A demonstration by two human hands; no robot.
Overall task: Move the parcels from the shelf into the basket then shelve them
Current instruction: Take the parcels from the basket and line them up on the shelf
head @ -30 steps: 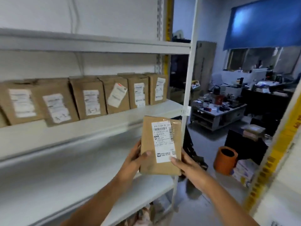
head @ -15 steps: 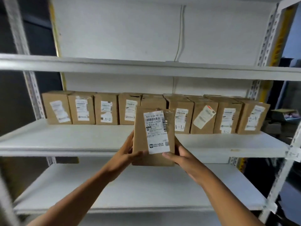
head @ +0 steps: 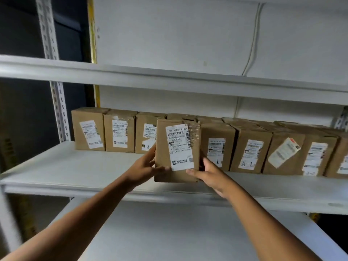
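1. A white metal shelving unit [head: 131, 187] fills the view, with a perforated upright [head: 56, 102] at the left, an upper shelf board [head: 169, 80] across the top and a bare lower shelf [head: 169, 232] below the arms
2. Behind it is a pale wall [head: 169, 31] with a thin cable [head: 252, 38] running down it; a dark gap lies to the left of the upright
3. A row of brown cardboard parcels [head: 248, 147] stands upright along the back of the middle shelf, packed side by side, each with a white shipping label facing out; some carry the mark "A-1"
4. The held parcel [head: 177, 150] is upright in front of that row, above the front part of the middle shelf, hiding one parcel behind it almost wholly; whether its base touches the shelf cannot be told
5. The left hand [head: 145, 166] grips the parcel's lower left edge, thumb across the front near the label
6. The right hand [head: 209, 176] holds the lower right corner, thumb on the front face, fingers curled behind
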